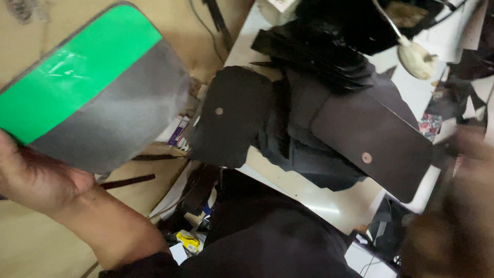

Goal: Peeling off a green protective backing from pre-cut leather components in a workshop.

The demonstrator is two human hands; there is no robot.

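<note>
**Green and grey panel held beside the bench**

Left hand (36, 177): grip pinching the lower edge of a rounded panel (98, 87), green above, grey below, raised left of the bench (329, 203).
Right hand (458, 206): blurred at the bench's right edge; grip cannot be told.
Bench: black leather pieces (314, 118) piled on it, two with a small round stud; white spoon-like tool (417, 56) behind the pile.

The left hand (31, 177) is raised at the left, closed in a grip, its forearm bare below a dark sleeve. The right hand (453, 206) is blurred at the right; its pose cannot be told.
</note>
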